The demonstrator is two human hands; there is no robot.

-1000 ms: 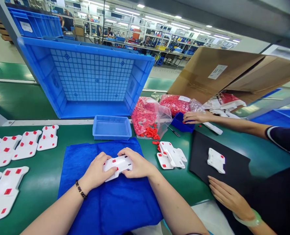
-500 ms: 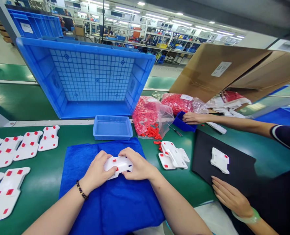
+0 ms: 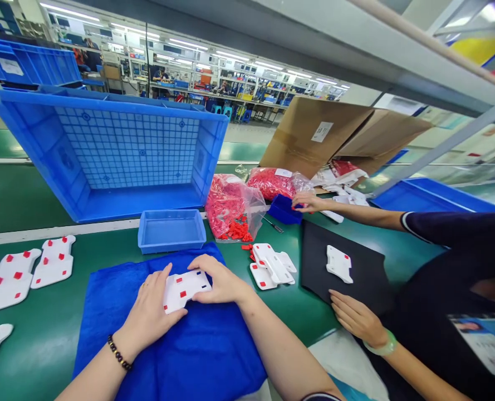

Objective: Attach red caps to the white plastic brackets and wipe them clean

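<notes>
A white plastic part (image 3: pixel 176 292) with red pads lies over the blue cloth (image 3: pixel 180 356). Two dark slots, without red, show at its right end. My left hand (image 3: pixel 153 306) curves around the part's left end, thumb along the near edge and fingers on the far side. My right hand (image 3: pixel 220 283) grips the right end between thumb and fingers. To the right of the cloth, more white parts (image 3: pixel 274 264) are stacked beside loose red pieces (image 3: pixel 247 248). Finished-looking rows of similar red-dotted white parts (image 3: pixel 57 259) lie at the left.
A small blue tray (image 3: pixel 172 245) stands behind the cloth, before a large tilted blue crate (image 3: pixel 78 203). Bags of red pieces (image 3: pixel 226 206) sit beside it. At right, a co-worker's hand (image 3: pixel 308 202) reaches to a dark blue bin (image 3: pixel 284 214); another (image 3: pixel 359 317) rests by a black mat (image 3: pixel 314 245).
The view has swung right. My left hand has loosened and shifted along the white part, whose top now faces up more. The co-worker's far hand has drawn back to the bin's edge.
</notes>
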